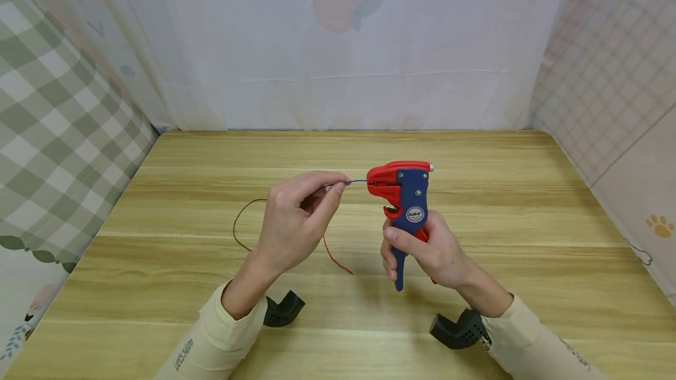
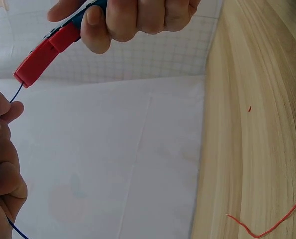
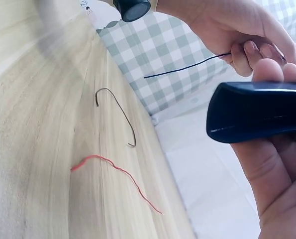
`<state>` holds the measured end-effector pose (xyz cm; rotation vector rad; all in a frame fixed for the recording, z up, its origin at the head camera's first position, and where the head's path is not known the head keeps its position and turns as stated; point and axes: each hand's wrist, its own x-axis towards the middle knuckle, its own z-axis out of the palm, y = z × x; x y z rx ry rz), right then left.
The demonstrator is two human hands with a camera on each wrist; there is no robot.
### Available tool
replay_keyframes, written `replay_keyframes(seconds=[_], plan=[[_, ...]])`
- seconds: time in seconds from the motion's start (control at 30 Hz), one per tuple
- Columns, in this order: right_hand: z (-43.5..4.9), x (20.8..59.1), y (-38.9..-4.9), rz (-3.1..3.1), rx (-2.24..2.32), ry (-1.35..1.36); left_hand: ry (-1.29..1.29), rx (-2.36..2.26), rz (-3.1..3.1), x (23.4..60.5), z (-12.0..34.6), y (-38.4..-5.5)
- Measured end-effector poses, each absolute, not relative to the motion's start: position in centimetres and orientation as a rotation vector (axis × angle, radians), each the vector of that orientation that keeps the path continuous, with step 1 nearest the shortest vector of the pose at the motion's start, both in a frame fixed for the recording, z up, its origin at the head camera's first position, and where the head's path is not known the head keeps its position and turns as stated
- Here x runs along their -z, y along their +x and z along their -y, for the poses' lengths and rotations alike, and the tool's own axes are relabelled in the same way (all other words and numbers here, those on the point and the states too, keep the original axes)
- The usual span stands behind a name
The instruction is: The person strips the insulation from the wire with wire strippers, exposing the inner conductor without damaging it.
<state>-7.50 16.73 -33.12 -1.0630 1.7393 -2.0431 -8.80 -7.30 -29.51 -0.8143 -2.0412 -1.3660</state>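
My left hand (image 1: 296, 216) pinches a thin blue wire (image 1: 359, 180) between thumb and forefinger. The wire's far end enters the red jaws of a red and blue wire stripper (image 1: 413, 198). In the right wrist view the other end of the blue wire (image 3: 187, 66) sticks out past the left hand's curled fingers. My right hand (image 1: 435, 254) grips the stripper by its handles, holding it upright above the table. How far the wire reaches inside the stripper is hidden.
On the wooden table (image 1: 185, 286) lie a red wire (image 3: 115, 167) and a dark brown, bent wire (image 3: 119, 110). A tiny red scrap (image 2: 249, 108) shows in the left wrist view. Black wrist-worn devices (image 1: 285, 308) sit by both sleeves. Cloth hangs around the table.
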Motion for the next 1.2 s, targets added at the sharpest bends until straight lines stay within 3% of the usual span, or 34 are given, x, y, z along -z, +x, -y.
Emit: replay_keyframes(seconds=[1.2], plan=[[-15.4, 33.6, -6.7, -1.659, 2.049, -0.994, -0.762, 1.321, 2.037, 30.2, 6.3, -8.3]])
